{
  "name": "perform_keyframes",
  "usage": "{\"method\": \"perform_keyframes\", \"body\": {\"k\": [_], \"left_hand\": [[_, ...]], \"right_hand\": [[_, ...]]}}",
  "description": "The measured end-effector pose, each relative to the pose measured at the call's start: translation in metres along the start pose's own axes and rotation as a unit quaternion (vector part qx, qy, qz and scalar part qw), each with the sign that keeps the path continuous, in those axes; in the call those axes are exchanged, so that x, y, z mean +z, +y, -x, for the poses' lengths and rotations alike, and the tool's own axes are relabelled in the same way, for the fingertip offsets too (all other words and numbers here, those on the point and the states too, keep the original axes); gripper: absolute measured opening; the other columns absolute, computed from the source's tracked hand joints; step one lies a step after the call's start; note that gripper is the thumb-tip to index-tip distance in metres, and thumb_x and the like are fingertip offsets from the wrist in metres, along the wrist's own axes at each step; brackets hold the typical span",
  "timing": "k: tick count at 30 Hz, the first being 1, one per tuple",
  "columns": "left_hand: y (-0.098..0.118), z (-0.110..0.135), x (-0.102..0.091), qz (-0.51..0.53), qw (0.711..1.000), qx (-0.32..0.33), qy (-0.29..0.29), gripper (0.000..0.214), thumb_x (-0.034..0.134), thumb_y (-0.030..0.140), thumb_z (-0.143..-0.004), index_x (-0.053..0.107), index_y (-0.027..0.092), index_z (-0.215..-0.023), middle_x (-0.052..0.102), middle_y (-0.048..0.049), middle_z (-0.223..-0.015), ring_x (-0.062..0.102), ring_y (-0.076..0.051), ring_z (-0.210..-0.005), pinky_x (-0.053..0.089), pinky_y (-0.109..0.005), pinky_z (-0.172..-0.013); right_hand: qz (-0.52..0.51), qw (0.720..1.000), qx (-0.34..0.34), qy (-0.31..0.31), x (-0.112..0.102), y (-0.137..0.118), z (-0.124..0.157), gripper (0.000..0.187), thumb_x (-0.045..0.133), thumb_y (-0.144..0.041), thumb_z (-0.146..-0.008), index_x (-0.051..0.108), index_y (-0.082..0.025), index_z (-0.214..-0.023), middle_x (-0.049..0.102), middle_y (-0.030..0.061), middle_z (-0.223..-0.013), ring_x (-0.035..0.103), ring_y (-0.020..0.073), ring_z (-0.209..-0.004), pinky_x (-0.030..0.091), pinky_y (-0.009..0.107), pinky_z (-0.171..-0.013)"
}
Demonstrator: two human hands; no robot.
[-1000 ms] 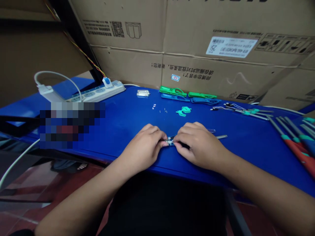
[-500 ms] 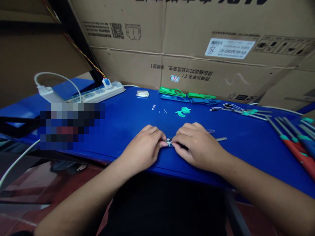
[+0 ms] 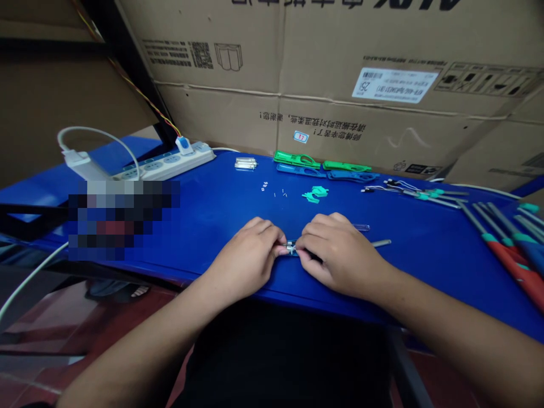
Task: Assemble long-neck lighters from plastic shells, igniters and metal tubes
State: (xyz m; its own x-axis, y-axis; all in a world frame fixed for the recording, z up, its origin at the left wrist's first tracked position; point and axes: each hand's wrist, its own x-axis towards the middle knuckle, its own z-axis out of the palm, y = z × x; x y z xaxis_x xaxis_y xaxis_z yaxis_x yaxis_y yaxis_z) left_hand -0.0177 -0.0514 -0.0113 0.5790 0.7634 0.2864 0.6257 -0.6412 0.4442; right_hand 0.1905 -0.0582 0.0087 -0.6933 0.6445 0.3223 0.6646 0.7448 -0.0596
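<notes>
My left hand (image 3: 249,255) and my right hand (image 3: 335,255) meet at the middle of the blue table (image 3: 204,198). Their fingertips pinch a small metal and clear part (image 3: 291,247), mostly hidden by my fingers. A thin metal rod (image 3: 381,243) sticks out from under my right hand, and a clear slim tube (image 3: 361,227) lies just beyond it. Farther back lie small teal plastic pieces (image 3: 315,194), tiny loose bits (image 3: 272,190), and a bundle of glass tubes (image 3: 245,163).
Green plastic strips (image 3: 296,160) and blue ones (image 3: 306,170) line the table's back edge. Wired rods (image 3: 425,194) and red-handled tools (image 3: 510,255) lie to the right. A power strip (image 3: 165,161) stands back left, by a blurred patch. Cardboard boxes (image 3: 340,73) form the wall behind.
Both hands stay pinched on the small part with little movement. The whole view has shifted slightly as my head moved.
</notes>
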Motion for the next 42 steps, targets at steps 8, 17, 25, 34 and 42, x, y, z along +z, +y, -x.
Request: {"method": "perform_keyframes", "body": {"k": [8,17,25,34,42], "left_hand": [[0.000,0.001,0.000,0.007,1.000,0.007,0.000,0.009,0.051,0.016,-0.095,0.059,0.016,-0.092,0.063,-0.0062,-0.094,0.053,-0.022,-0.091,0.047,-0.040,-0.084],[0.000,0.002,-0.001,0.017,1.000,0.004,0.001,0.006,0.054,0.018,-0.095,0.059,0.018,-0.092,0.063,-0.0052,-0.096,0.053,-0.021,-0.092,0.046,-0.039,-0.085],[-0.003,0.003,-0.002,0.022,1.000,0.011,0.004,0.007,0.056,0.022,-0.096,0.062,0.018,-0.094,0.064,-0.0045,-0.095,0.054,-0.021,-0.092,0.046,-0.037,-0.084],[-0.004,-0.002,-0.008,0.030,0.999,-0.004,0.014,0.009,0.068,0.028,-0.090,0.070,0.020,-0.086,0.068,-0.0020,-0.085,0.058,-0.018,-0.084,0.045,-0.036,-0.084],[-0.002,0.000,-0.009,0.027,0.999,-0.022,0.010,0.012,0.067,0.031,-0.090,0.075,0.022,-0.090,0.068,-0.0023,-0.085,0.059,-0.019,-0.085,0.046,-0.036,-0.084]], "right_hand": [[-0.043,0.998,0.033,-0.025,-0.012,0.004,-0.002,0.018,0.057,-0.024,-0.091,0.073,-0.019,-0.085,0.069,0.0030,-0.082,0.057,0.0190,-0.083,0.031,0.034,-0.074],[-0.031,0.997,-0.039,-0.060,-0.017,0.020,-0.007,0.018,0.057,-0.025,-0.093,0.074,-0.020,-0.096,0.069,0.0033,-0.088,0.055,0.0187,-0.083,0.031,0.034,-0.075],[0.057,0.986,-0.138,-0.073,-0.013,0.020,-0.014,0.024,0.049,-0.024,-0.097,0.069,-0.015,-0.087,0.065,0.0055,-0.084,0.049,0.0188,-0.079,0.028,0.034,-0.073],[0.114,0.982,-0.137,-0.068,-0.013,0.014,-0.012,0.023,0.047,-0.017,-0.097,0.068,-0.016,-0.086,0.063,0.0051,-0.081,0.048,0.0194,-0.079,0.026,0.036,-0.072],[0.105,0.989,-0.090,-0.049,-0.023,0.009,0.012,0.032,0.042,-0.029,-0.102,0.069,-0.019,-0.116,0.067,0.0094,-0.107,0.054,0.0237,-0.092,0.032,0.038,-0.075]]}}
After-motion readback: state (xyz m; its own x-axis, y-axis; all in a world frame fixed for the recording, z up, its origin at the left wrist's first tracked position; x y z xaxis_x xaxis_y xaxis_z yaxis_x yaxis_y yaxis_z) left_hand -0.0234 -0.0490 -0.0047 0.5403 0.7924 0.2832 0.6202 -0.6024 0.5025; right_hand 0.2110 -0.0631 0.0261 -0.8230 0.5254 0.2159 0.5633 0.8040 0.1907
